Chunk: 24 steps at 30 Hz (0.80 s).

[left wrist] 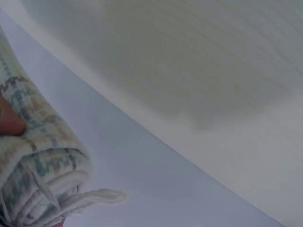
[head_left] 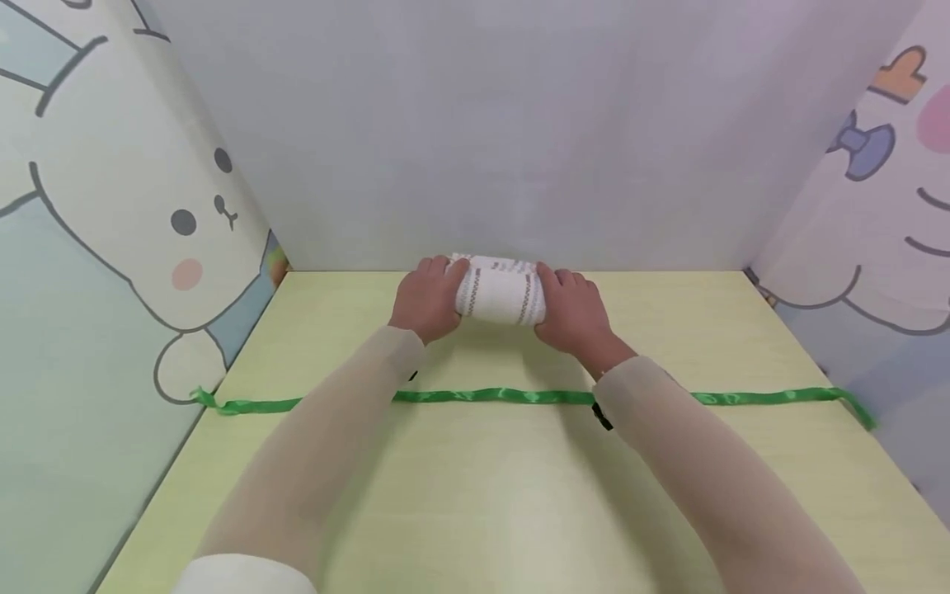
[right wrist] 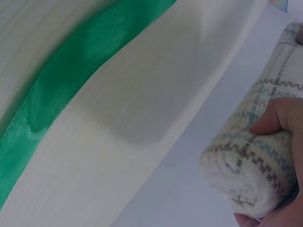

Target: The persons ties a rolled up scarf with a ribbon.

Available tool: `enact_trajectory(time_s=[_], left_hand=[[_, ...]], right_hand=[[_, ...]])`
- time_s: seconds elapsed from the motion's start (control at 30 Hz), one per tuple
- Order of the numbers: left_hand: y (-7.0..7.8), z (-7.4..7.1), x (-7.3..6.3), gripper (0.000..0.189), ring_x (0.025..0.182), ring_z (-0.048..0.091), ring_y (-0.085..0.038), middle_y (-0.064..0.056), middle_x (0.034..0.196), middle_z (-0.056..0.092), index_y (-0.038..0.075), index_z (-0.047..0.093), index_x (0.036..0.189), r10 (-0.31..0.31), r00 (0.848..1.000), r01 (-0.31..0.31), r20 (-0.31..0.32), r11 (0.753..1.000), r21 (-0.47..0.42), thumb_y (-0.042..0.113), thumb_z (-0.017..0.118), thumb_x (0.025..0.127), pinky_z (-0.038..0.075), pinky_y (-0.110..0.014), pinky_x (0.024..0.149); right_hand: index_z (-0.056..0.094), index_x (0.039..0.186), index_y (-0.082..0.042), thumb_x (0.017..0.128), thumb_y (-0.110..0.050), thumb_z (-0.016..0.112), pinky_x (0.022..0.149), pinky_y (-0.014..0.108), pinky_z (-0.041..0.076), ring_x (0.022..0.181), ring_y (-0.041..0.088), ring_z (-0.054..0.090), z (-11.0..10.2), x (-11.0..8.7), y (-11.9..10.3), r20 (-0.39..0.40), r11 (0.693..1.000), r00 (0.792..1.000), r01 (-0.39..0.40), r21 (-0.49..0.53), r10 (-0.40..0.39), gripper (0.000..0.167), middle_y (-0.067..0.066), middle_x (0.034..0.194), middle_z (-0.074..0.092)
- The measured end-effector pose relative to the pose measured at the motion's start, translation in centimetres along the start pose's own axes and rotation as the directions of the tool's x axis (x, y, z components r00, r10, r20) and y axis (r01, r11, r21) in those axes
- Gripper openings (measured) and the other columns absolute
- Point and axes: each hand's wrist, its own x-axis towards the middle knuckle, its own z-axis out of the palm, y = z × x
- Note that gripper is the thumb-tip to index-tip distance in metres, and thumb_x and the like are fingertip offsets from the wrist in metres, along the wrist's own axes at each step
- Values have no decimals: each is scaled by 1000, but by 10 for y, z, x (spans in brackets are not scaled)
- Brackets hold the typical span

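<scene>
Between the two hands is a rolled-up towel (head_left: 500, 293), white with woven brown and bluish patterned bands. My left hand (head_left: 429, 299) grips its left end, and my right hand (head_left: 573, 307) grips the right end. The roll lies crosswise, raised above the table, with shadow below it. In the left wrist view, the towel (left wrist: 42, 156) shows its coiled end and a loose fringe strand, with one fingertip (left wrist: 9, 120) pressing on it. The right wrist view shows the other coiled end of the towel (right wrist: 251, 165), the thumb (right wrist: 272, 120) on top and fingers underneath.
A green ribbon (head_left: 497, 396) runs across the pale wooden table (head_left: 490, 487), nearer than the hands. A plain whitish wall (head_left: 505, 132) stands behind the table's far edge. Side panels with cartoon figures rise at left (head_left: 111, 206) and right (head_left: 876, 231).
</scene>
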Motion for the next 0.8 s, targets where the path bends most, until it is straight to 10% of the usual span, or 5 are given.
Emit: enact_trajectory(time_s=[0.4, 0.8], left_hand=[[-5, -31, -28, 71, 114, 56, -33, -14, 128, 60, 13, 53, 143, 103, 984, -109, -143, 994, -33, 22, 84, 80, 57, -46, 82], [-11, -61, -51, 72, 113, 60, -35, -16, 123, 62, 10, 55, 140, 211, 907, -239, -366, 971, -32, 19, 86, 75, 60, -49, 74]], right_hand=[[42, 153, -8, 75, -24, 87, 109, 58, 37, 132, 39, 46, -21, -44, -5, -259, 983, 950, 184, 25, -172, 91, 17, 146, 49], [54, 141, -4, 83, -28, 72, 105, 61, 39, 129, 46, 50, -40, -74, -6, -581, 857, 657, 492, -152, -481, 66, 24, 141, 54]])
